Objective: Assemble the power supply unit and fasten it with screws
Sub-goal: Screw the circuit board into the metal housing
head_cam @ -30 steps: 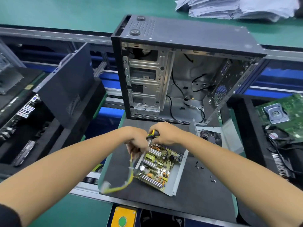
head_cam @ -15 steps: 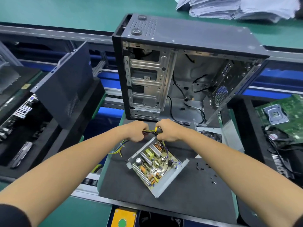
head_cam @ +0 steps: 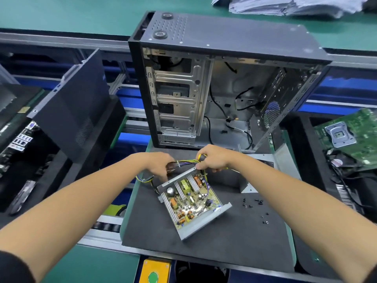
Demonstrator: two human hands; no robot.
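The open power supply unit (head_cam: 192, 203), a grey metal tray with a circuit board inside, lies tilted on the black foam mat (head_cam: 224, 248). Its bundle of coloured wires (head_cam: 186, 163) runs off the far end. My left hand (head_cam: 161, 166) grips that bundle at the left. My right hand (head_cam: 214, 160) holds a screwdriver with a yellow and black handle (head_cam: 202, 157) and pinches the wires at the unit's far edge. Several small black screws (head_cam: 253, 203) lie loose on the mat to the right.
An open black computer case (head_cam: 224, 78) stands behind the mat. A metal cover (head_cam: 265, 170) lies under my right forearm. A dark side panel (head_cam: 77, 107) leans at left, a green motherboard (head_cam: 350, 133) sits at right, and a stack of papers (head_cam: 285, 5) lies far back.
The unit has turned and slid right on the mat. My left hand moved from the unit's near-left side up to the wire bundle, which is now gathered between both hands.
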